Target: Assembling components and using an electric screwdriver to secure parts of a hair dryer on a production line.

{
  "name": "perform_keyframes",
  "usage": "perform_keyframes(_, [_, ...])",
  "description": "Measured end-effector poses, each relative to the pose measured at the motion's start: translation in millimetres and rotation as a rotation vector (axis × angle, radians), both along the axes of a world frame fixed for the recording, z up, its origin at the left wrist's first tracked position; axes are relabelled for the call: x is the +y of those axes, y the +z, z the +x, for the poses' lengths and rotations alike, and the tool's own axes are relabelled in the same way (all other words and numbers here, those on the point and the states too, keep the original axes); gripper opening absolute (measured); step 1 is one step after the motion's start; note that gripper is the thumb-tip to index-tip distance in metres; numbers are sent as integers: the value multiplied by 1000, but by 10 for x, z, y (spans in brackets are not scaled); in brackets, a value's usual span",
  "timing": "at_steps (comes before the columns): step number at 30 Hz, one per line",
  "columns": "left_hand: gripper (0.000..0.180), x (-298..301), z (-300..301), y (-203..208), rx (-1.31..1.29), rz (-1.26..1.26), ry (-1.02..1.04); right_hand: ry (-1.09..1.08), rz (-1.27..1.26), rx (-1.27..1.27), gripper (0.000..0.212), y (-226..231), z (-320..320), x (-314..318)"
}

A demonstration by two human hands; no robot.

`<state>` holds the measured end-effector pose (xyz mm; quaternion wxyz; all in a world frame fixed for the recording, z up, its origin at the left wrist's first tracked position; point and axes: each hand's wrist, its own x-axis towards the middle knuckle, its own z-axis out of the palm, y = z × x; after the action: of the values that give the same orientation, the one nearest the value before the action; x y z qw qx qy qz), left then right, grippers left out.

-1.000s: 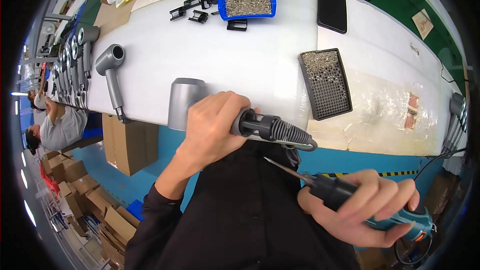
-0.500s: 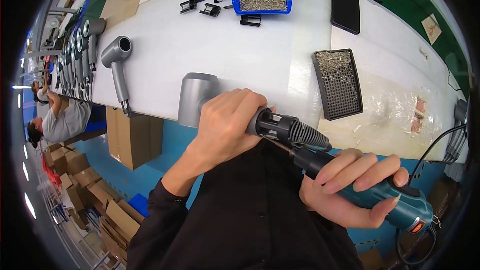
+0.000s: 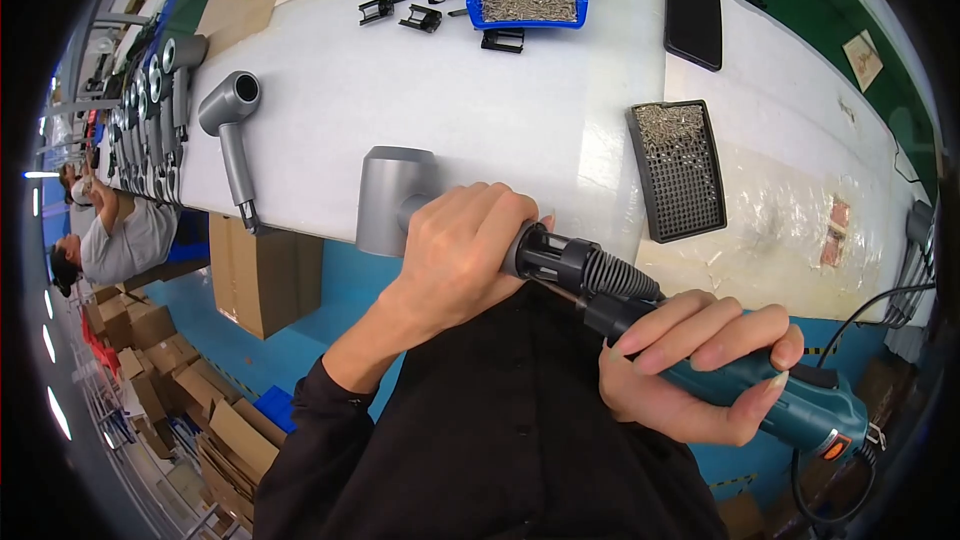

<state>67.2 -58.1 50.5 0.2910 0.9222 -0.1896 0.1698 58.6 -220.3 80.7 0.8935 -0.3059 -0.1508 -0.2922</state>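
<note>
My left hand [image 3: 465, 245] is wrapped round the handle of a grey hair dryer [image 3: 392, 202], whose wide head lies toward the left over the table's front edge. From the handle's end, to the right of my fist, come a black slotted sleeve [image 3: 560, 258] and a ribbed cord guard [image 3: 622, 277]. My right hand [image 3: 700, 365] grips a teal electric screwdriver [image 3: 815, 410] with a black nose [image 3: 618, 318]. Its bit runs beneath the sleeve toward the handle end; the tip is hidden behind my left hand and the sleeve.
A screw tray [image 3: 680, 190] with a perforated bed stands at right. A blue bin of screws [image 3: 583, 0], black plastic parts [image 3: 422, 18] and a black case [image 3: 693, 20] lie farther back. Another hair dryer [image 3: 235, 155] rests at left. Beyond it a person [image 3: 130, 240] sits near cartons.
The screwdriver's nose has shifted slightly left toward the handle, and my right hand has moved a little left with it. My left hand still holds the hair dryer.
</note>
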Motion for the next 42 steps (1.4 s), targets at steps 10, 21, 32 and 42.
perform_keyframes(10, [38, 9, 10, 190, 152, 77, -58, -71, 58, -73, 35, 200, 74, -297])
perform_keyframes(21, [38, 292, 111, 114, -126, 234, 14, -617, -570, 377, 23, -274, 809, -961])
perform_keyframes(32, [45, 250, 217, 26, -38, 48, -84, -552, -604, 396, 34, -344, 907, -904])
perform_keyframes(42, [28, 229, 197, 135, -2, 147, -77, -657, -727, 356, 21, -293, 891, -848])
